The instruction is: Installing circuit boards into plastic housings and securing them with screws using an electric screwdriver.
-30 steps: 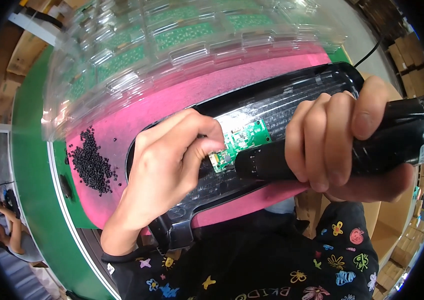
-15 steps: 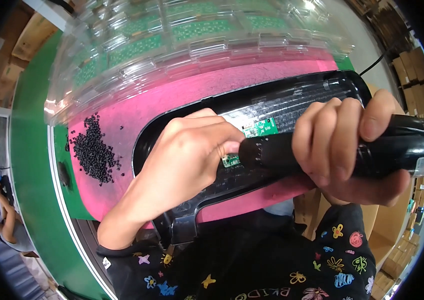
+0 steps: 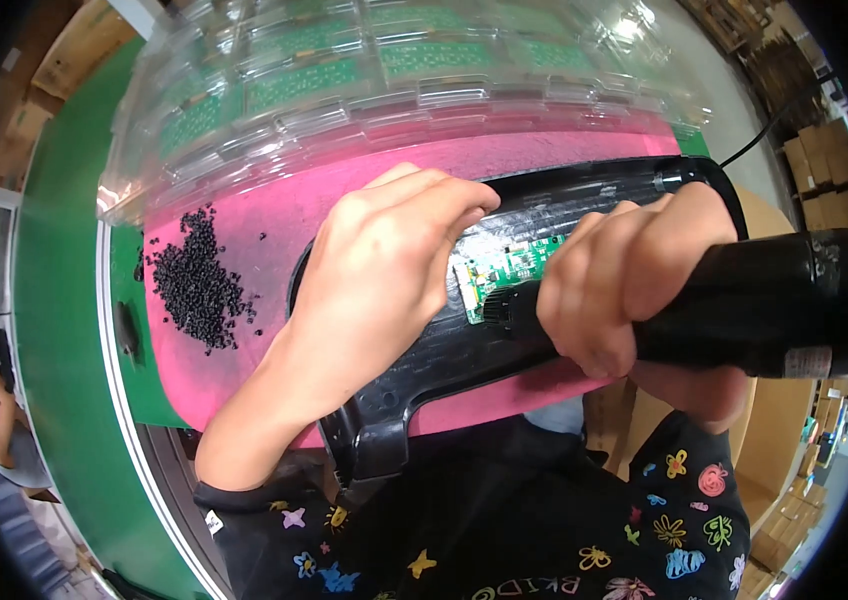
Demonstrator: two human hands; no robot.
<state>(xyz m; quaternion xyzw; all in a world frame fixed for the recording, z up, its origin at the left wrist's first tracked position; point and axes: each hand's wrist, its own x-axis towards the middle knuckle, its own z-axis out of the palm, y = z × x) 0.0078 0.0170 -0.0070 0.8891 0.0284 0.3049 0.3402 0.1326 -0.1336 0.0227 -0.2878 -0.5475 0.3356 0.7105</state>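
One green circuit board (image 3: 512,265) is seen lying in a long black plastic shell (image 3: 424,362), at the centre of the view. The nose of a black tool (image 3: 774,300) is held at the board's lower edge, brought in from 3 o'clock; whether the two are touching cannot be told. The tool is gripped by the right hand (image 3: 614,280), its fingers wrapped round the part near the nose. The left hand (image 3: 374,255), which half a second ago was kept at the board beside the nose, has been lifted off toward 10 o'clock; its fingers are curled, and whether anything is pinched cannot be told. More of the board is thereby bared, and the work there seems to be left to the right hand alone.

The shell is rested on a pink mat (image 3: 244,205), spread over a green desk (image 3: 151,390). A heap of small black pieces (image 3: 199,290), perhaps screws, is gathered at 9 o'clock. Clear plastic trays (image 3: 414,95) are stacked at 12 o'clock. Farther out, a co-worker (image 3: 6,440) is seen at 8 o'clock and cardboard boxes (image 3: 816,160) at 2 o'clock.
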